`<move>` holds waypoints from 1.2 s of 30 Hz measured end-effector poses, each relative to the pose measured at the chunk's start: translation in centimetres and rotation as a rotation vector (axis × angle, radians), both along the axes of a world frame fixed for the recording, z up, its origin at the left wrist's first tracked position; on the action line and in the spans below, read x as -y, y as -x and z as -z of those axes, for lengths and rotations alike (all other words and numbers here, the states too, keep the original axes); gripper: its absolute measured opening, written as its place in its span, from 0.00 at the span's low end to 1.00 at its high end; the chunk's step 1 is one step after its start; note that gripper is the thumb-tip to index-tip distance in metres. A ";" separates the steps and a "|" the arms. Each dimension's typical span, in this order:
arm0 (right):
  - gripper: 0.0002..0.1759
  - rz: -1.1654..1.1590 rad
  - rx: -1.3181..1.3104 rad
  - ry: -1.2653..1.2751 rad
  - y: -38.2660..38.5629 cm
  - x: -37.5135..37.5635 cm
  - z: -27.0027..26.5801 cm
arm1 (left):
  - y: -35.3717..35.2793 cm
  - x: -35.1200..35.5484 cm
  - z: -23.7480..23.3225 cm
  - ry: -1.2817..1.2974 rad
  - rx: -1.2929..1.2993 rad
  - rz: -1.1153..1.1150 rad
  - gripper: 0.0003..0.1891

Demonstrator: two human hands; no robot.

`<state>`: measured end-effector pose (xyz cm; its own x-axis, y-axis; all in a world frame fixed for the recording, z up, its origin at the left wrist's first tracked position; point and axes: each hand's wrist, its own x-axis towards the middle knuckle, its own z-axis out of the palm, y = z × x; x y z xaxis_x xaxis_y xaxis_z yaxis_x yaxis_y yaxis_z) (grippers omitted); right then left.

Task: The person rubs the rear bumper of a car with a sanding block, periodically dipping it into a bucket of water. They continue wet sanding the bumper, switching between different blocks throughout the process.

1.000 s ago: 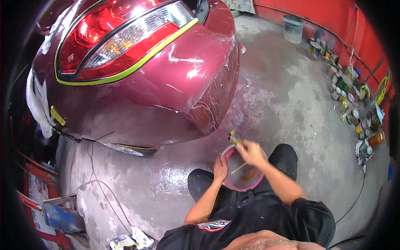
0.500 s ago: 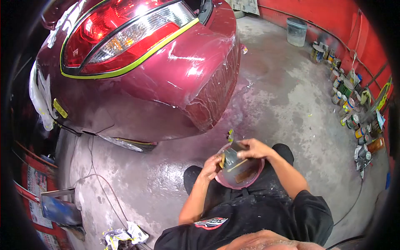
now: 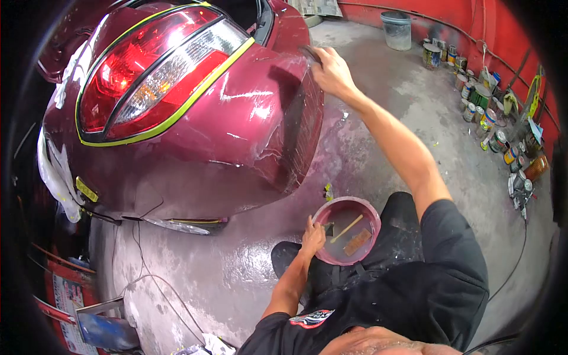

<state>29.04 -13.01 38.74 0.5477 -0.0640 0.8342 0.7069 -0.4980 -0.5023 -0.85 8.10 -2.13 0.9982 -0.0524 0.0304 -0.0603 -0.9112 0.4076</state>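
Note:
My right hand (image 3: pixel 332 71) is stretched out to the corner of the glossy maroon car bumper (image 3: pixel 248 118), closed on a dark thin sheet, apparently sandpaper (image 3: pixel 309 54), at the panel's surface. Between my knees sits a pink tub (image 3: pixel 377 220) of cloudy water. At its left rim my left hand (image 3: pixel 313 238) is closed, fingers over the edge. A dark piece (image 3: pixel 329 228) shows beside those fingers, inside the tub. A pale wooden stick (image 3: pixel 347 228) and a brown block (image 3: pixel 358 242) lie in the tub too. Whitish wet streaks mark the bumper's corner.
Yellow-green tape (image 3: pixel 195 106) borders the tail light (image 3: pixel 160 71). Paint cans (image 3: pixel 482 94) line the red wall at right, with a grey bucket (image 3: pixel 396 31) farther back. A thin hose (image 3: pixel 160 278) crosses the concrete floor at left, near a blue-stained panel (image 3: pixel 106 330).
My right hand has moved from over the tub up to the bumper's corner with the dark sheet. My left hand has dropped to the tub's left rim. The view has shifted slightly.

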 end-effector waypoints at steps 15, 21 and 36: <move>0.25 -0.330 0.408 0.045 18.3 -8.8 4.0 | -0.1 1.7 -3.8 0.010 -0.079 -0.033 0.15; 0.25 -0.396 0.591 0.126 17.1 -7.6 6.4 | 0.3 1.2 -2.6 0.038 0.036 0.002 0.16; 0.21 -0.023 -0.361 -0.090 -4.1 -3.7 0.9 | -0.2 2.2 -4.4 -0.128 -0.185 -0.093 0.15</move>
<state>33.17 -9.34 37.79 0.8076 -0.1129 0.5789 0.4869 -0.4262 -0.7624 -0.64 5.92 2.22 0.9869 0.0481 -0.1539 0.0910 -0.9542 0.2851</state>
